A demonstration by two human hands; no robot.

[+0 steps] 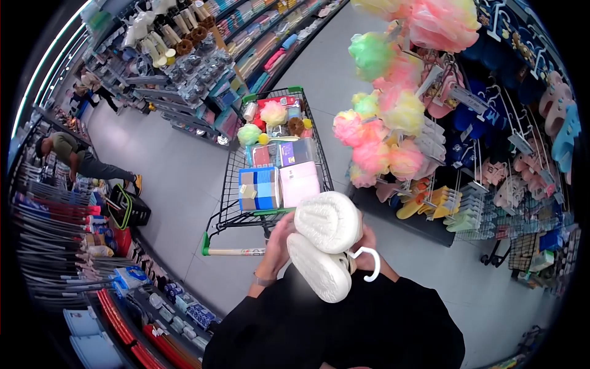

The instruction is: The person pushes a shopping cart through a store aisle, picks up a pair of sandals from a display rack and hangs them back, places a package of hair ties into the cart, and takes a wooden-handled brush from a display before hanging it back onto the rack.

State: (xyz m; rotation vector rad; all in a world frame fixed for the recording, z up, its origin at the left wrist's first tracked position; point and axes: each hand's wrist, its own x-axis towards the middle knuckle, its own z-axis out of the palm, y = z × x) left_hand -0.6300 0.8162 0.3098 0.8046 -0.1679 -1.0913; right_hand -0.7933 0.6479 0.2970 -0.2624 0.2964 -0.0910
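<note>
A pair of white slippers (327, 222) with a white plastic hanger hook (370, 265) is held up in front of my body, soles facing me. My left hand (281, 238) grips the pair from the left side, its fingers partly hidden behind the slippers. From the right, my right hand (368, 241) closes around the same pair, mostly covered by it. Just beyond stands a shopping cart (230, 184). In it lie a blue checked folded textile (259, 188), a pink folded pack (300, 183), bath puffs (273, 113) and other packed goods.
Pastel bath puffs (372, 144) hang right of the cart, near racks of slippers (430, 203). Shelves with towels (279, 55) stand at the back. On the left, a person (80, 160) bends by a black basket (129, 206). More people stand farther off.
</note>
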